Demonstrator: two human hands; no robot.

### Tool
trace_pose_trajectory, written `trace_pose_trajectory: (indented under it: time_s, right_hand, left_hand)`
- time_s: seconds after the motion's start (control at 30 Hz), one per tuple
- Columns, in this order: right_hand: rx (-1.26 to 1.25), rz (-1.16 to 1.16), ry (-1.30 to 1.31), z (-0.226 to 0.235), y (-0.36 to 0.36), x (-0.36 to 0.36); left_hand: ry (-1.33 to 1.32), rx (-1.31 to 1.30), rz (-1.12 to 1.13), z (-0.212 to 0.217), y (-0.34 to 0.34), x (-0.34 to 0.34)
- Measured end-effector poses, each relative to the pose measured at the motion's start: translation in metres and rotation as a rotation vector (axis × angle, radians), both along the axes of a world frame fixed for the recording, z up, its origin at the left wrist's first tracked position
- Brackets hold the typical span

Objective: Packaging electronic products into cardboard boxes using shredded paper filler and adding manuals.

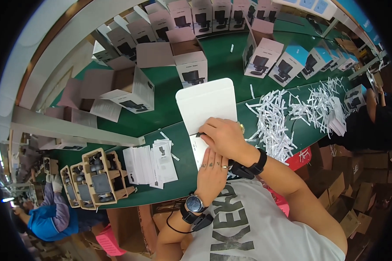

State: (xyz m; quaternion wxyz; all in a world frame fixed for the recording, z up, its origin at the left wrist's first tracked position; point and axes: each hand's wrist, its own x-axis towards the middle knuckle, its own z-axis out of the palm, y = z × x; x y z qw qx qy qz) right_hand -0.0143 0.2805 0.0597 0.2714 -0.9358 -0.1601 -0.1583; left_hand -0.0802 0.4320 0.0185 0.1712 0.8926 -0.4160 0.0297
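A white box [206,102] stands in front of me at the table edge, its large lid flap raised and tilted away. My left hand [212,174] lies flat along its near part, fingers stretched out and close to my right hand. Across the box at the fold of the flap is my right hand [225,135], fingers bent together. A small black piece [199,134] shows at its fingertips; its kind is too small to make out. Most of the box's near part is hidden under both hands. A small yellowish thing [241,128] shows beside the right hand.
Folded leaflets [164,161] lie left on the green table [161,122], beside cardboard trays [101,180] with black device parts. White paper strips [272,122] pile up at right. Opened boxes [137,89] and closed boxes [287,65] stand behind. A co-worker [52,213] sits at left.
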Motion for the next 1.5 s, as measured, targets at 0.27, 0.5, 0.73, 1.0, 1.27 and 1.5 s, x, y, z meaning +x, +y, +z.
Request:
trace_pose_trajectory:
  time_s: [0.27, 0.5, 0.73, 1.0, 1.27, 1.5]
  right_hand:
    - [0.051, 0.081, -0.032, -0.012, 0.018, 0.004]
    - [0.063, 0.154, 0.134, -0.002, 0.032, 0.004]
    - [0.071, -0.413, 0.118, 0.052, -0.077, -0.009]
    - [0.727, -0.26, 0.422, 0.035, -0.063, 0.034]
    - [0.876, 0.073, 0.625, 0.024, -0.056, -0.065]
    - [0.435, -0.04, 0.417, 0.011, -0.032, -0.098]
  left_hand:
    - [-0.018, -0.096, -0.001, -0.011, 0.014, 0.001]
    - [0.302, 0.001, 0.004, -0.007, 0.019, -0.001]
    - [-0.026, -0.146, 0.016, 0.004, 0.016, 0.014]
    - [0.132, -0.124, -0.007, 0.022, 0.031, 0.015]
    - [0.548, -0.449, -0.044, 0.0, 0.072, 0.023]
    - [0.815, -1.088, 0.218, -0.017, 0.085, 0.004]
